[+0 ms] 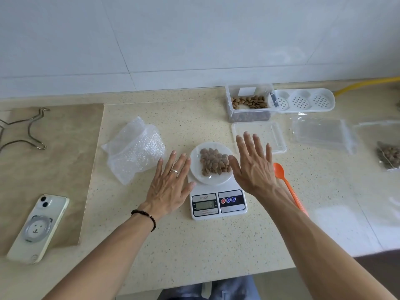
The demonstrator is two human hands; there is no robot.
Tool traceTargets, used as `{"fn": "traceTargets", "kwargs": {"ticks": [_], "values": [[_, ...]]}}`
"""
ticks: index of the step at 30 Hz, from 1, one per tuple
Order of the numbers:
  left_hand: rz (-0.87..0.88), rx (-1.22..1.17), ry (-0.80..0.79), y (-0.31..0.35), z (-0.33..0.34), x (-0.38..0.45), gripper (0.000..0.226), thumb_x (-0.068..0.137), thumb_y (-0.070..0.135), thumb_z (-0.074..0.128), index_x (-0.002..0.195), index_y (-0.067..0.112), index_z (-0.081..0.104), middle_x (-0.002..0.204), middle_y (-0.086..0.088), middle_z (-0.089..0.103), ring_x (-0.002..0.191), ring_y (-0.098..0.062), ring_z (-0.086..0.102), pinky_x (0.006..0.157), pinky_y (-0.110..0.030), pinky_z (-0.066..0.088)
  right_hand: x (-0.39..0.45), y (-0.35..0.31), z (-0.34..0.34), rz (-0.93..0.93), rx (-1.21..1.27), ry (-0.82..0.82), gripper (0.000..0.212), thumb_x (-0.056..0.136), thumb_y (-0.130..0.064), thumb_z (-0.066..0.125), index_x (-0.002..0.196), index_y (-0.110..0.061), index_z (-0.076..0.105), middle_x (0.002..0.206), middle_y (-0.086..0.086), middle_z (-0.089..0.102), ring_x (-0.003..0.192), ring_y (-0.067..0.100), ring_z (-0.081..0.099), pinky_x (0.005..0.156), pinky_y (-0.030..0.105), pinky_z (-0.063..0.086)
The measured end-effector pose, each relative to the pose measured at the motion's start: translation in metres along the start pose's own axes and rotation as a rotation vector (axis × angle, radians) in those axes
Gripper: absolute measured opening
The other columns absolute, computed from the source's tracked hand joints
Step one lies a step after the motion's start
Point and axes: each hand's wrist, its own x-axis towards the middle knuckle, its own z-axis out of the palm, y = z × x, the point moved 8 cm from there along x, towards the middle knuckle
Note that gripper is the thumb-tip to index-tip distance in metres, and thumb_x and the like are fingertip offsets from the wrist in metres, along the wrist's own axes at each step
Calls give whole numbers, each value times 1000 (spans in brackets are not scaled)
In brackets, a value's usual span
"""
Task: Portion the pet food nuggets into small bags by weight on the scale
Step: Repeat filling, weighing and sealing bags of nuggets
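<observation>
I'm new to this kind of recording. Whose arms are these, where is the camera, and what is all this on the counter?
The one picture comes from a camera worn on a person's head, looking down at their own arms. The left hand and right hand are spread open on either side of a kitchen scale and hold nothing. On the scale lies a small clear bag of pet food nuggets. Behind stands an open container of more nuggets, its lid in front of it. An orange spoon, empty bags, bubble wrap and a phone lie around.
</observation>
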Motion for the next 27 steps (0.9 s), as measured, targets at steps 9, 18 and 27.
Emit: {"fn": "traceTargets", "kwargs": {"ticks": [9,18,27], "values": [[40,-49,19,16,-12,21,71,99,58,10,153,13,10,161,-11,13,149,-30,2,118,-54,7,-6,18,-7,68,113,16,66,101,-52,18,156,-20,5,165,5,-1,151,23,-7,120,44,-5],[186,-75,2,84,-40,101,72,95,54,13,150,10,26,153,-12,35,147,-29,17,117,-56,10,-46,99,0,581,716,181,48,95,-31,50,138,-12,42,126,12,58,108,27,54,93,43,45],[80,-296,-205,121,-31,150,59,102,42,29,152,13,18,136,-18,51,124,-32,49,106,-47,33,-55,91,37,743,1273,-72,19,96,-17,55,99,-3,67,86,9,75,67,12,68,64,26,53]]}}
